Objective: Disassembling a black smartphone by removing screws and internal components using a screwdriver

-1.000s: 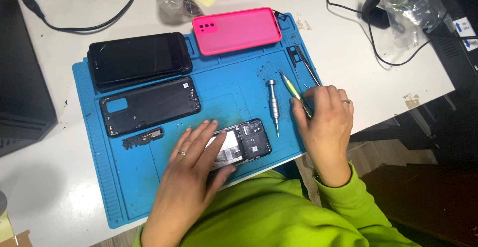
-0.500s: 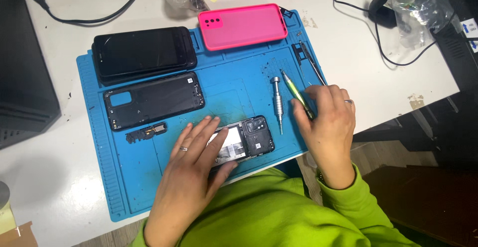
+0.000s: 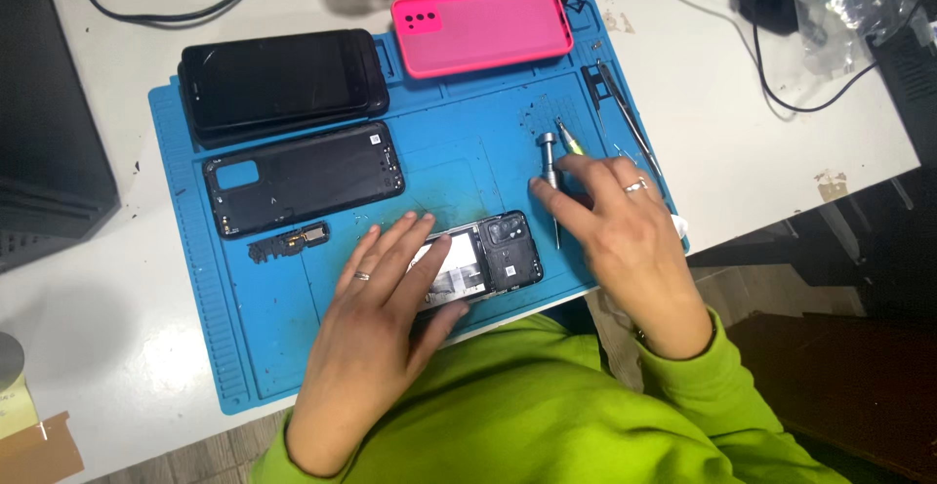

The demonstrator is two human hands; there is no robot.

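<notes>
A white table is covered by a blue mat — on it lie a pink case, a black phone and a black back cover. The opened phone is pressed flat at the mat's near edge by the left hand, fingers spread. The right hand is laid loosely open over a screwdriver — whether it is gripped cannot be told.

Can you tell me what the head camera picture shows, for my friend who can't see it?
A person in a bright green sleeve rests the left hand on an opened phone on a blue mat, while the right hand reaches for a silver screwdriver. A pink phone case, a black phone and a black back cover lie farther up the mat.
</notes>
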